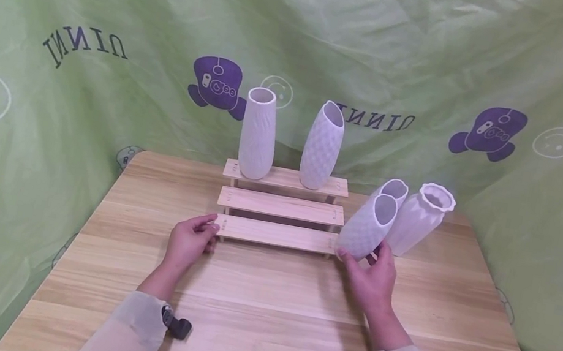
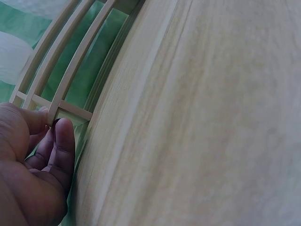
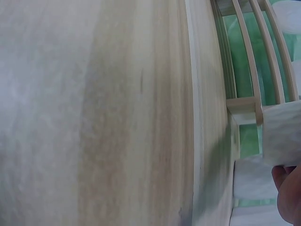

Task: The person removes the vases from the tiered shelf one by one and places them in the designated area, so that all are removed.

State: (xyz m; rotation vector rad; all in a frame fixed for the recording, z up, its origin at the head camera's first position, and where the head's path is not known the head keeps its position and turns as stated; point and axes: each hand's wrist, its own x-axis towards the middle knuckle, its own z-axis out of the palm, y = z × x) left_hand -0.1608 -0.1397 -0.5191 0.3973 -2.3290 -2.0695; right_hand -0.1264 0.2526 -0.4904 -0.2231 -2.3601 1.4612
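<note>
Head view: a person's right hand (image 1: pixel 372 281) holds a white, slant-mouthed vase with dimpled relief (image 1: pixel 366 227) just beside the right end of a pale wooden three-tier stand (image 1: pixel 282 205). The right grip is curled to the vase's width around its lower body, presumably for control of the base, which appears raised from the light wood-grained desk (image 1: pixel 264 309). The left hand (image 1: pixel 192 241) has a nearly closed grip, pinching the left end of the stand's lowest tier, probably to steady it. Vases number five: one held; two upright and apart on the stand's top tier, namely a white tapered vase with wavy relief (image 1: pixel 258 140) and a white slant-mouthed vase with diamond relief (image 1: pixel 321 151); and two right of the stand, a white, largely hidden vase (image 1: pixel 395 189) and a white fluted vase with a scalloped rim (image 1: pixel 417 223). Stands number one.
</note>
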